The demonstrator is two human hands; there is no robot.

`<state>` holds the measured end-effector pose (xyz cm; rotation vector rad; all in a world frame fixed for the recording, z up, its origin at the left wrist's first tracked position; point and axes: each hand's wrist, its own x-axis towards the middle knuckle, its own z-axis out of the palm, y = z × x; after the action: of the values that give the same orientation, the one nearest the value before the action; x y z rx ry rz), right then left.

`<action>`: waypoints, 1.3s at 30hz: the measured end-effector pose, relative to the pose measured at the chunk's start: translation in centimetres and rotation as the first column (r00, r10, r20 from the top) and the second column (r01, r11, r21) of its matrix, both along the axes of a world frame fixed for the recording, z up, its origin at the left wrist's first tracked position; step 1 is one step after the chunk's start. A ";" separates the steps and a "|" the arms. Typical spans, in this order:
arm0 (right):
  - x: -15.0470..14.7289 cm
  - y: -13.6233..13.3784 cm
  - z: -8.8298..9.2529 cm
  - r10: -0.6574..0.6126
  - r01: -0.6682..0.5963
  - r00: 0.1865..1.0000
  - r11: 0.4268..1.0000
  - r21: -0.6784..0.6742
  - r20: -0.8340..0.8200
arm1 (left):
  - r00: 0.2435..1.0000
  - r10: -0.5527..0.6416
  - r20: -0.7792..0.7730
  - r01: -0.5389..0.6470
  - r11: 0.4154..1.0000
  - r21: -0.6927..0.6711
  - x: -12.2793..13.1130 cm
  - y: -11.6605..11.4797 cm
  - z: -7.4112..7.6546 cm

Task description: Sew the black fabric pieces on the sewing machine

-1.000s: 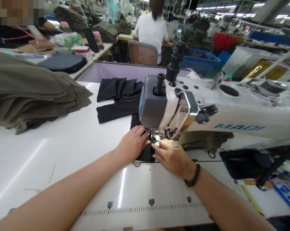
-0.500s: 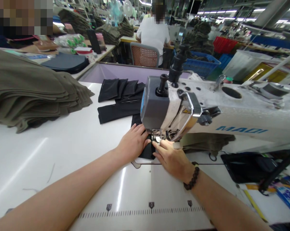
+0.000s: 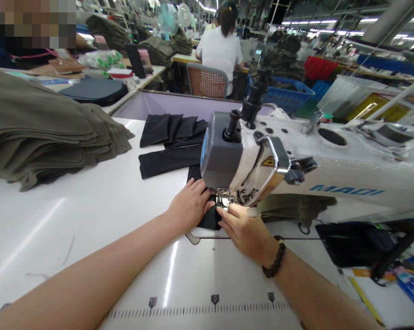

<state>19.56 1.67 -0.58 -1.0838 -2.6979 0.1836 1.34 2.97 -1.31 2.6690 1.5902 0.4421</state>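
Observation:
Under the head of the sewing machine (image 3: 224,146) lies a black fabric piece (image 3: 209,220), close to the lit presser foot (image 3: 223,200). My left hand (image 3: 189,204) rests flat on this fabric, left of the foot, its fingers stretched out. To the right of the foot, my right hand (image 3: 244,227) grips the fabric's right edge between thumb and fingertips. A dark bead bracelet (image 3: 275,261) circles the right wrist. Folded black fabric pieces (image 3: 169,162) lie behind the left hand. The machine head hides part of the fabric.
At the left stands a tall stack of olive-brown fabric (image 3: 49,133). More olive fabric (image 3: 296,208) lies beneath the machine arm. A black tablet-like object (image 3: 347,243) is at the right. A person in a white shirt (image 3: 219,48) sits ahead, near a blue basket (image 3: 285,96).
The view has shifted slightly. Both hands remain on the black fabric beside the presser foot, with the right fingers a little more bent.

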 end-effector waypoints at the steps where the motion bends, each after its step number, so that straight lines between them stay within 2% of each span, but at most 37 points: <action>1: 0.0 0.0 0.0 -0.007 0.007 1.000 1.000 0.009 0.003 | 1.000 0.001 0.002 -0.001 1.000 -0.001 0.0 0.1 0.0; 4: 0.1 0.0 0.0 -0.009 0.009 1.000 1.000 0.018 0.005 | 1.000 -0.014 0.004 0.014 1.000 -0.003 -0.1 0.1 0.0; 7: 0.4 0.0 0.3 0.077 -0.076 0.997 0.997 0.019 -0.024 | 0.998 -0.058 0.007 0.058 0.998 0.014 -0.3 -0.6 0.2; 11: 0.8 -0.2 0.5 0.218 -0.213 0.973 0.975 0.066 -0.071 | 0.969 -0.244 0.030 0.246 0.968 -0.048 -0.7 -2.3 0.7; 14: 0.9 -0.3 0.4 0.230 -0.223 0.970 0.971 0.089 -0.075 | 0.950 -0.309 0.045 0.312 0.946 -0.089 -0.8 -3.0 0.8; 26: 0.3 0.1 -0.3 0.066 -0.065 0.997 0.998 0.013 -0.044 | 0.970 -0.230 0.078 0.235 0.970 -0.068 -0.5 -1.7 1.6; 31: -0.1 0.2 -0.4 -0.008 0.008 1.000 1.000 -0.006 0.000 | 0.977 -0.192 0.090 0.194 0.981 -0.011 -0.4 -0.9 1.2; 39: -0.3 0.1 -0.4 -0.041 0.041 0.999 0.999 0.020 0.030 | 0.988 -0.145 0.049 0.146 0.989 -0.024 -0.4 -0.4 0.9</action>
<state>19.29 1.78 -0.99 -1.1444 -2.6961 0.1342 0.96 2.56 -0.38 2.7083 1.3669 0.4722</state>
